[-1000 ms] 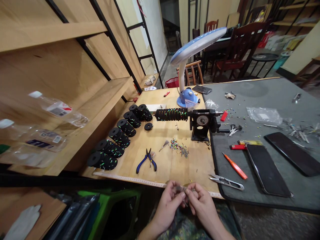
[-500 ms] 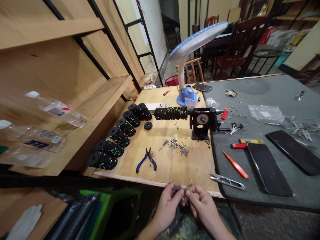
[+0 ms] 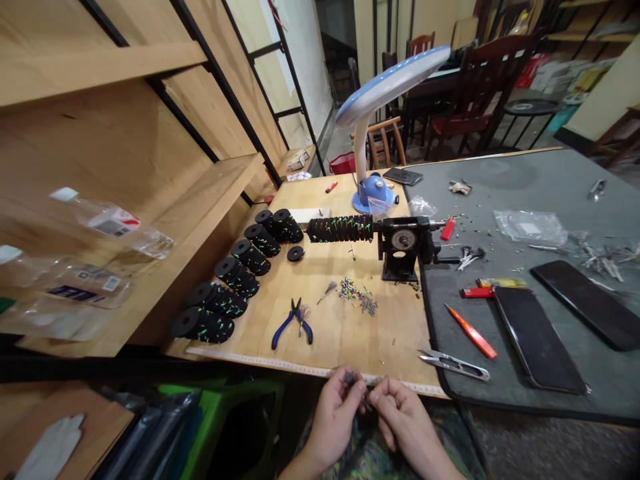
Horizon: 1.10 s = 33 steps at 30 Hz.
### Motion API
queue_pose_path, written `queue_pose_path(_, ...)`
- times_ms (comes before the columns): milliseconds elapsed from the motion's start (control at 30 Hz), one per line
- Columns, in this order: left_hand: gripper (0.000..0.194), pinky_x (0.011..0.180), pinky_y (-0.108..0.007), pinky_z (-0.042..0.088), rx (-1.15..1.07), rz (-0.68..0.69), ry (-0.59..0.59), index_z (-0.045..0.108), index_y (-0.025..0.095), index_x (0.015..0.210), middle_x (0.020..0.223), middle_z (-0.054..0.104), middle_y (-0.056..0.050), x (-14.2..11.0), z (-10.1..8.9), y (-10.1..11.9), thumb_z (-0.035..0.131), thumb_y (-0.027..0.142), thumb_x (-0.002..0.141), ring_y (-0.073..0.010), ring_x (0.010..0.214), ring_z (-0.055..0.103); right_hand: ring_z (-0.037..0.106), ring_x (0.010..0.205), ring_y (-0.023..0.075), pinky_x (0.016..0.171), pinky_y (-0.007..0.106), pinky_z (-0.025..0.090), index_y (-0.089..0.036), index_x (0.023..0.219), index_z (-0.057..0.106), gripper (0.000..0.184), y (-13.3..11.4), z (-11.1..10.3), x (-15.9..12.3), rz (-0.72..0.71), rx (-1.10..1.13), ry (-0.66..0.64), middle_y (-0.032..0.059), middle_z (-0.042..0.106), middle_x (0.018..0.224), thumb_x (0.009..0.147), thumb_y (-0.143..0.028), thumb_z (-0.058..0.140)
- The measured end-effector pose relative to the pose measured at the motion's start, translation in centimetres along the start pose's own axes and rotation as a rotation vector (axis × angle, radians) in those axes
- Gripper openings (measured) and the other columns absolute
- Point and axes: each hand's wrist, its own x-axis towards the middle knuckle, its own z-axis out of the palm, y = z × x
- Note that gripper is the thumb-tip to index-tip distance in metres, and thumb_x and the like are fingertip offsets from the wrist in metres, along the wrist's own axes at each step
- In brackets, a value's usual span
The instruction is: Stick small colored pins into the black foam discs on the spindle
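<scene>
My left hand [image 3: 336, 415] is closed in a pinch at the table's front edge, with something small and greyish between thumb and fingers, too small to name. Close beside it, my right hand [image 3: 407, 415] is also pinched shut; what its fingertips hold is hidden. Ahead of both hands lie a heap of small coloured beads [image 3: 349, 289] with little metal pieces [image 3: 369, 305] beside it, and blue-handled pliers [image 3: 295, 323]. A hand-cranked winding machine [image 3: 401, 243] stands behind, its shaft carrying a black foam roll [image 3: 341, 228] wound with colourful bits.
Several black foam spools [image 3: 204, 323] line the left side. A blue desk lamp [image 3: 375, 190] stands at the back. Thread snips [image 3: 456, 365], an orange screwdriver [image 3: 470, 330], lighters and phones [image 3: 539, 340] rest on the grey mat. Plastic bottles [image 3: 113, 220] lie on the left shelf.
My right hand's fingertips have shifted slightly and curled in more, showing less of the small thing between the hands. My left hand keeps its pinch. The view has moved a little.
</scene>
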Motion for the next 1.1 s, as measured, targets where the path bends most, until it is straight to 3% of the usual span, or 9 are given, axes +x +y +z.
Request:
queue_pose_path(700, 0.026, 0.057, -0.022, 0.039, -0.010, 0.042, -0.038, 0.052, 0.017, 0.077, 0.066, 0.049, 0.004, -0.41, 0.09, -1.09, 0.061, 0.041, 0.082, -0.0104, 0.059, 0.047, 0.022, 0.024, 0.0038, 0.032, 0.018, 0.014, -0.021, 0.065, 0.046, 0.051, 0.33, -0.07, 0.47, -0.018, 0.001, 0.001, -0.0123, 0.039, 0.029, 0.068, -0.071, 0.058)
queue_pose_path(1100, 0.018, 0.061, -0.023, 0.041, 0.111, 0.077, -0.078, 0.051, 0.016, 0.076, 0.069, 0.051, 0.002, -0.71, 0.11, -0.48, 0.057, 0.031, 0.085, -0.0121, 0.065, 0.049, 0.026, 0.027, 0.0040, 0.033, 0.017, 0.017, -0.020, 0.077, 0.049, 0.050, 0.41, -0.26, 0.52, -0.056, 0.028, 0.019, -0.0131, 0.042, 0.032, 0.070, -0.068, 0.060)
